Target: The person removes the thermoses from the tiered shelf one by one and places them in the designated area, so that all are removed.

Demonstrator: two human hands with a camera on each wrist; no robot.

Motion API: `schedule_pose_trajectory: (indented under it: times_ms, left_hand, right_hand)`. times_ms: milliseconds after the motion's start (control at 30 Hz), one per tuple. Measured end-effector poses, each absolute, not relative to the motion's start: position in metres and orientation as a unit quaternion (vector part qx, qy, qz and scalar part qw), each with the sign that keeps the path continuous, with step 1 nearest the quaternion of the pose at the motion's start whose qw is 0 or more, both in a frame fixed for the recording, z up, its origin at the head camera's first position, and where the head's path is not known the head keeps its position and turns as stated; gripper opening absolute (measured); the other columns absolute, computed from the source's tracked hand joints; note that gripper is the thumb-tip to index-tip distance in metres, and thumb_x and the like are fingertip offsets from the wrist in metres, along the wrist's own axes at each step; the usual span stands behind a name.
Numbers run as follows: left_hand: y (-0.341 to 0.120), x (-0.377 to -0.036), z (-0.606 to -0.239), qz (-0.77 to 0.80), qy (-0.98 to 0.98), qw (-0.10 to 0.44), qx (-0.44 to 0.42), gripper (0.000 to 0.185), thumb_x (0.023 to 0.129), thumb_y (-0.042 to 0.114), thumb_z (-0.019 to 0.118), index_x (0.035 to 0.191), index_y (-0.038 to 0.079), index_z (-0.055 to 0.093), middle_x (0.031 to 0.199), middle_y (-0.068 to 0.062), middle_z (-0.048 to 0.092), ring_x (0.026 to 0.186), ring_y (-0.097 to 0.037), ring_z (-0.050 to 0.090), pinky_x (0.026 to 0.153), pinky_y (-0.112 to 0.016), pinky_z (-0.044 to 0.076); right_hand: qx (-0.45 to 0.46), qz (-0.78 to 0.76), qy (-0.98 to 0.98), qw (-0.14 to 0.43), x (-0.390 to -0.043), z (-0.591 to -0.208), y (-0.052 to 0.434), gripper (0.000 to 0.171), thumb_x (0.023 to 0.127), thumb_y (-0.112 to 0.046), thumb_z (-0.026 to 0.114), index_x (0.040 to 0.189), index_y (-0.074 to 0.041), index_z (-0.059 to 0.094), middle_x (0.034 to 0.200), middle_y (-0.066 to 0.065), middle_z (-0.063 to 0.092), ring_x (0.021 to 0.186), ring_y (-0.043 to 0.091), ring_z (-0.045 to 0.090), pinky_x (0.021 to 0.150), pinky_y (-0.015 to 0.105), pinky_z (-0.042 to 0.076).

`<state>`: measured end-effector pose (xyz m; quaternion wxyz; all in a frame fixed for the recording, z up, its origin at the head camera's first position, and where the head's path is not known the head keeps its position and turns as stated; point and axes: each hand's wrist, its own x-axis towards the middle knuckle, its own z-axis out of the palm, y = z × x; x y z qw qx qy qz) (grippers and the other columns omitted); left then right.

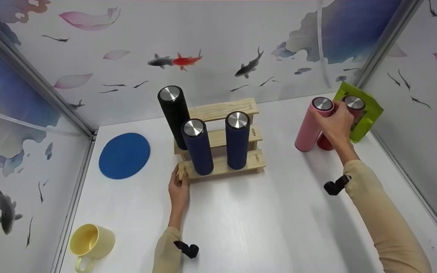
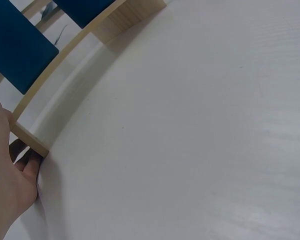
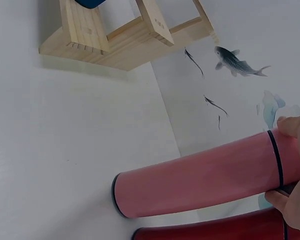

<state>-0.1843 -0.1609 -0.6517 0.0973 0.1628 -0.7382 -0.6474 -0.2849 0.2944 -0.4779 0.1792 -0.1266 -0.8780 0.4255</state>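
1. Left arm (image 1: 168, 248), sleeved, reaches forward from the bottom edge.
2. Left hand (image 1: 178, 189) grips, fingers curled, thumb opposite them.
3. Right arm (image 1: 383, 216), sleeved, slants forward and inward from the lower right.
4. Right hand (image 1: 334, 123) holds, thumb and fingers bent, farther forward than the left and well apart from it.

Pink bottle in the right hand, wooden stand in the left
The pink bottle (image 1: 308, 129), smooth and cylindrical with a silver-topped cap and a dark band, is close to upright, pinched near its top by the right hand (image 1: 334, 123), just beside a red bottle (image 1: 324, 143); the pale three-tier wooden stand (image 1: 218, 138) sits level, its lowest tier gripped at the left end by the left hand (image 1: 178, 189); two navy bottles (image 1: 237, 146) stand upright on that tier.
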Motion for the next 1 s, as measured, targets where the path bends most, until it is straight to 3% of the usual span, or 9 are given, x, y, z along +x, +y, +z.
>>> schedule_pose_trajectory:
  times_ms: [300, 567, 800, 900, 1000]
  left_hand:
    - [-0.160, -0.184, -0.652, -0.648, -0.737, 0.105, 0.163, 0.053, 0.105, 0.020, 0.054, 0.156, 0.015, 0.041, 0.146, -0.017, 0.055, 0.102, -0.019, 0.060, 0.079, -0.018, 0.049]
    - [-0.161, -0.184, -0.651, -0.648, -0.738, 0.102, 0.160, 0.054, 0.105, 0.025, 0.055, 0.157, 0.017, 0.040, 0.151, -0.015, 0.051, 0.110, -0.023, 0.061, 0.083, -0.021, 0.049]
    - [-0.163, -0.185, -0.651, -0.655, -0.734, 0.097, 0.154, 0.055, 0.105, 0.024, 0.053, 0.158, 0.016, 0.037, 0.155, -0.017, 0.046, 0.126, -0.027, 0.057, 0.095, -0.030, 0.050]
    - [-0.162, -0.185, -0.650, -0.651, -0.736, 0.099, 0.158, 0.055, 0.105, 0.025, 0.055, 0.157, 0.017, 0.038, 0.148, -0.016, 0.052, 0.107, -0.021, 0.061, 0.086, -0.027, 0.051]
    - [-0.160, -0.184, -0.649, -0.643, -0.742, 0.098, 0.164, 0.055, 0.105, 0.027, 0.055, 0.157, 0.017, 0.039, 0.143, -0.015, 0.055, 0.088, -0.015, 0.054, 0.077, -0.022, 0.048]
  right_hand:
    - [-0.123, 0.430, -0.876, 0.180, -0.285, -0.469, 0.293, 0.082, 0.089, -0.049, 0.072, 0.147, 0.002, 0.043, 0.141, 0.023, 0.055, 0.128, 0.034, 0.051, 0.112, 0.050, 0.041]
    - [-0.104, 0.447, -0.865, 0.202, -0.289, -0.452, 0.282, 0.077, 0.090, -0.048, 0.071, 0.147, -0.001, 0.044, 0.151, 0.018, 0.050, 0.140, 0.031, 0.048, 0.116, 0.046, 0.039]
    - [-0.064, 0.445, -0.867, 0.214, -0.298, -0.429, 0.263, 0.075, 0.092, -0.041, 0.073, 0.148, -0.001, 0.044, 0.153, 0.017, 0.048, 0.144, 0.030, 0.044, 0.119, 0.044, 0.035]
    - [-0.046, 0.442, -0.866, 0.229, -0.302, -0.424, 0.255, 0.072, 0.092, -0.038, 0.073, 0.146, 0.001, 0.046, 0.151, 0.019, 0.051, 0.141, 0.032, 0.047, 0.118, 0.044, 0.036]
    - [-0.035, 0.440, -0.866, 0.237, -0.304, -0.419, 0.248, 0.070, 0.091, -0.038, 0.074, 0.144, 0.001, 0.049, 0.148, 0.019, 0.053, 0.139, 0.032, 0.049, 0.117, 0.044, 0.038]
